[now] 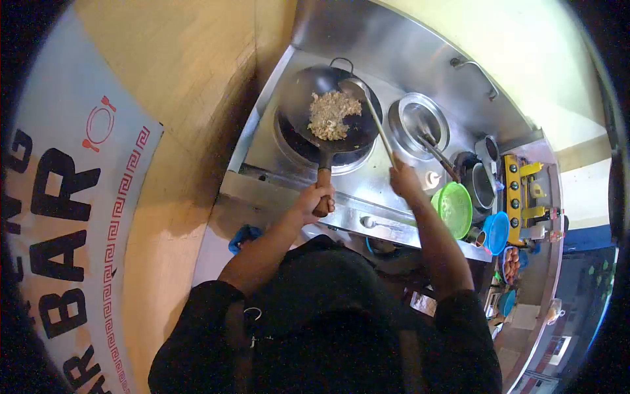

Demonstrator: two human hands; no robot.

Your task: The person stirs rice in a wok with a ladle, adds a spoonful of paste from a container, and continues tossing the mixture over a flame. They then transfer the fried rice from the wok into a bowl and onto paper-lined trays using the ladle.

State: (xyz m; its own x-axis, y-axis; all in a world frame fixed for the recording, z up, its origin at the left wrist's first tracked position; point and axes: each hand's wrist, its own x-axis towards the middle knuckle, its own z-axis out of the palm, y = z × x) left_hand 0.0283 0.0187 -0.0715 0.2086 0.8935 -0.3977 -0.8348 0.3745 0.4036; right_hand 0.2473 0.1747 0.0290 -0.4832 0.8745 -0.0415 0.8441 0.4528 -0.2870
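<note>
My left hand is wrapped round the wooden handle of a dark wok. The wok sits over the burner on the left side of the steel stove. Inside it lies a heap of brownish, crumbly food, whose kind I cannot make out for sure. My right hand grips the long handle of a cooking ladle. The ladle's bowl rests in the wok, at the far right of the food.
Right of the wok, a round metal pot stands on the stove with a wooden-handled utensil across it. Closer to me are a green bowl and a blue bowl. Dark pans and a yellow burner unit stand farther right. A wall rises on the left.
</note>
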